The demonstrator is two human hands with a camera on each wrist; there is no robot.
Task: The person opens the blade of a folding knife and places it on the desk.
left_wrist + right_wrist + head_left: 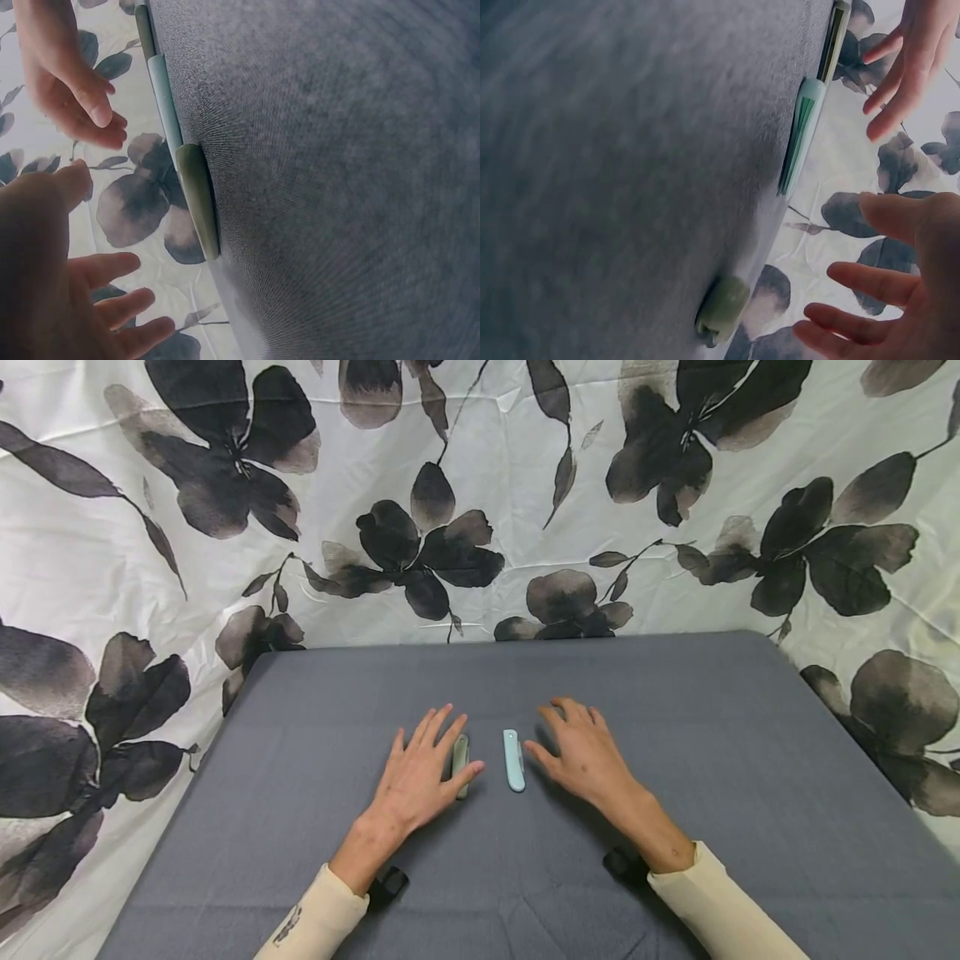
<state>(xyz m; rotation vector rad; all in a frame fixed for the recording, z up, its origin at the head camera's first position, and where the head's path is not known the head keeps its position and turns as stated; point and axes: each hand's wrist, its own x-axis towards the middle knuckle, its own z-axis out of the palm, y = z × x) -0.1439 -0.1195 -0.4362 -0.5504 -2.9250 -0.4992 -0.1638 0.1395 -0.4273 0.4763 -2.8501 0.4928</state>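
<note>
My left hand (417, 781) hovers with spread fingers over a slim green folding knife (461, 756), which it partly covers. A light blue folding knife (513, 760) lies between the hands, folded, its slot showing in the right wrist view. My right hand (588, 764) is held above the table to its right, fingers relaxed and slightly bent, gripping nothing. Below that hand, the right wrist view shows a third, olive-green piece (724, 309) with a notched end; in the head view the hand hides it, and its exact kind is unclear.
A grey cloth-covered table (510, 685) lies under everything. Behind it and at its sides hangs white fabric (315, 585) with dark printed flowers. A small black device (388, 887) sits at the left wrist, and another black device (625, 865) at the right.
</note>
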